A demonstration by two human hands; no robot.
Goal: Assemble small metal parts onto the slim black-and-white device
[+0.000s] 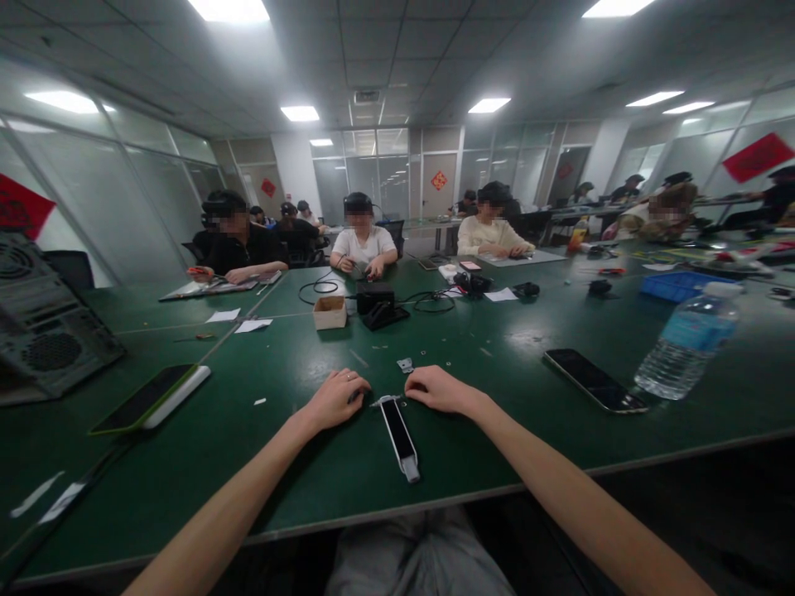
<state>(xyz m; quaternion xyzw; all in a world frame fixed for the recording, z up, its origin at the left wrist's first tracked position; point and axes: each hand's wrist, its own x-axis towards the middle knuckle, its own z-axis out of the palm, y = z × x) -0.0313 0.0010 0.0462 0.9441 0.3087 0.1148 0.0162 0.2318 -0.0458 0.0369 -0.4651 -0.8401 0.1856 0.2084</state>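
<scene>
A slim, long device [398, 432] with a black face and a white edge lies on the green table [298, 488], its narrower white end towards me. My left hand [339, 397] rests just left of its far end, fingers curled over something dark that I cannot make out. To the right of that end is my right hand [438, 389], its fingers bent down and pressed together at the table; what they hold, if anything, is hidden. A thin grey part [377, 403] lies across the device's far end. Beyond the hands lies a small metal plate [405, 364], with tiny ring-like pieces nearby.
On the right are a phone [593, 381], a water bottle [686, 343] and a blue tray [676, 286]. A small cardboard box [330, 313] and a black device [378, 305] stand ahead. Left are a green-edged phone [146, 399] and a computer case [53, 323]. Several people sit beyond.
</scene>
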